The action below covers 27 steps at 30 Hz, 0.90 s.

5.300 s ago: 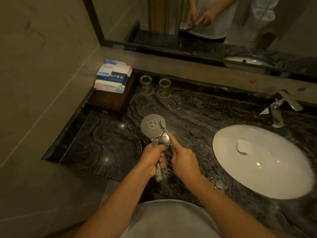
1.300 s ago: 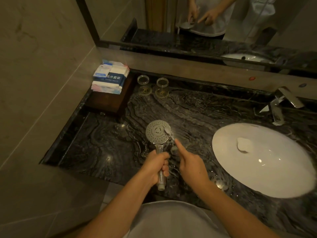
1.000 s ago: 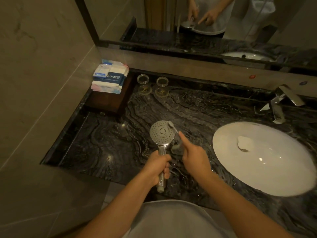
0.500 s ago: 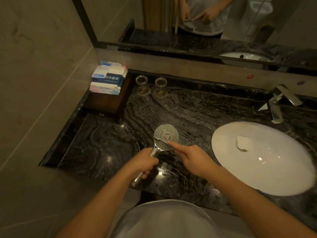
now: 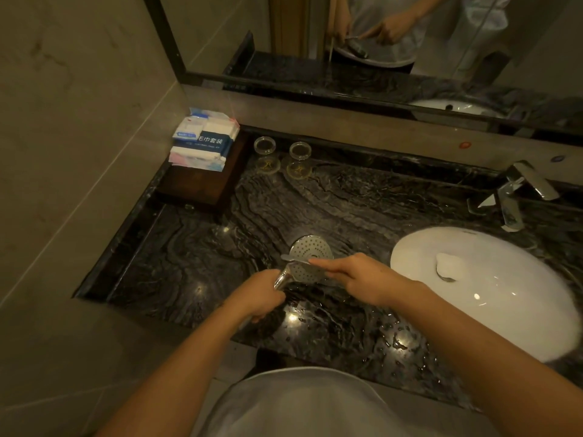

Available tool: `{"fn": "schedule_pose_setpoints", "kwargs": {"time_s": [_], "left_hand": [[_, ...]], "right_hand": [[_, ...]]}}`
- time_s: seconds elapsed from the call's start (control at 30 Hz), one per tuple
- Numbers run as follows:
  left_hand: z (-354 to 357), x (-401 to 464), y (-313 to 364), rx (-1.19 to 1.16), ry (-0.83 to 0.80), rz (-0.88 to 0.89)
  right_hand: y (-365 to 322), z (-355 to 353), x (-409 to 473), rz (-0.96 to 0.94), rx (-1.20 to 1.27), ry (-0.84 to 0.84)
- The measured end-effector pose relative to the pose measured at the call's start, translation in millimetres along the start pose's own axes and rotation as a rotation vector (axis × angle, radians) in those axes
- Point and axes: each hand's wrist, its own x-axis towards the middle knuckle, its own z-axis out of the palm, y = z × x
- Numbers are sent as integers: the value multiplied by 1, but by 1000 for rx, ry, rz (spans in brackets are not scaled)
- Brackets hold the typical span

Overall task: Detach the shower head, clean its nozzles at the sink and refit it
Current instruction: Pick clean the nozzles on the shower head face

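Note:
The chrome shower head is held over the dark marble counter, its round nozzle face turned up and tilted to the right. My left hand grips its handle from below. My right hand pinches a toothbrush that lies across the nozzle face, its bristle end at the left rim. The white oval sink lies to the right, with a chrome tap behind it.
A stack of wrapped towel packs sits on a dark wooden box in the back left corner. Two upturned glasses stand beside it. The counter is wet near its front edge. A mirror runs along the back wall.
My left hand has tilted the shower head so its handle points down left. The toothbrush has swung from the head's right rim to lie sideways across the nozzle face.

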Motion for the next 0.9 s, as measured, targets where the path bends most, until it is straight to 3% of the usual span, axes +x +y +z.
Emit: {"fn": "schedule_pose_setpoints", "kwargs": {"time_s": [0.27,0.47,0.6,0.9], "left_hand": [[8,2,-5,-69,0,-32],[2,-1,-7,-438,-217,-155],[-2,-2,5,-529,-356,-206],[-10,-3,8,-588,-337,-214]], "right_hand": [[-3,1,2,-27,-8,-43],[11,-14,-15,-56,-231,64],[4,-8,-9,-76,-408,103],[9,-3,-10,-50,-545,124]]}}
